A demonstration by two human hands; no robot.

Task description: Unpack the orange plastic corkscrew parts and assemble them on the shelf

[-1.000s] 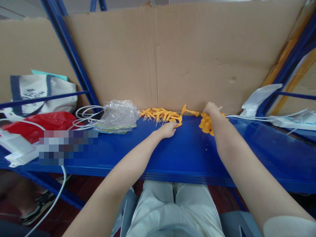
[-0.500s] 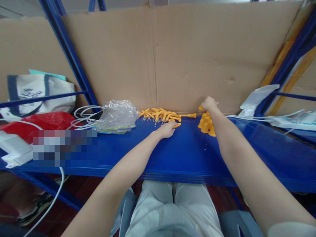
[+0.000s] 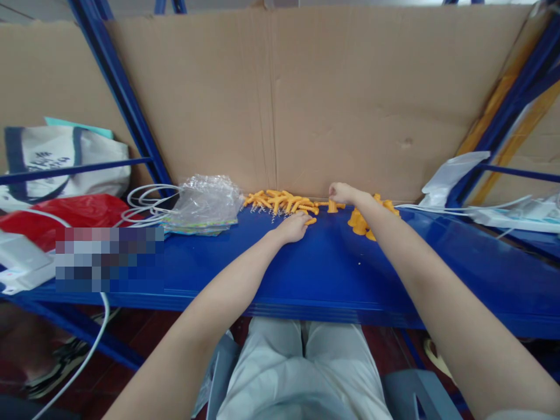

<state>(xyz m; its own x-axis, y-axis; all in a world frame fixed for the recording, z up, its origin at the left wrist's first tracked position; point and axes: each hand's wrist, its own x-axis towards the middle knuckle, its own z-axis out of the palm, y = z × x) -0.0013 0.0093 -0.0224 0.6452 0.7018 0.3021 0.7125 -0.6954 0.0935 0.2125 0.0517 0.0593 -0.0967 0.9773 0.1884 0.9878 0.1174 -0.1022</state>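
My left hand point(image 3: 292, 228) is closed around an orange plastic handle point(image 3: 310, 221), whose end pokes out past the fingers. Just behind it lies a pile of orange corkscrews point(image 3: 280, 201) with curly metal spirals. My right hand point(image 3: 343, 193) pinches an orange flared plastic piece point(image 3: 332, 207) from above, near the right end of that pile. Partly behind this piece, another slim orange part lies by the cardboard. Under and beside my right forearm is a heap of orange flared pieces point(image 3: 359, 223), partly covered by the arm.
Clear plastic bags point(image 3: 205, 201) lie left of the corkscrews, beside coiled white cable point(image 3: 146, 204). A red bag point(image 3: 83, 219) and a canvas bag point(image 3: 94, 160) are farther left. Cardboard point(image 3: 341, 105) walls the back of the blue table point(image 3: 315, 274). A white power strip point(image 3: 516, 216) is at right.
My right hand has moved left from above the heap of flared pieces, carrying one to the right end of the corkscrew pile. My left hand stays almost in place with the orange handle.
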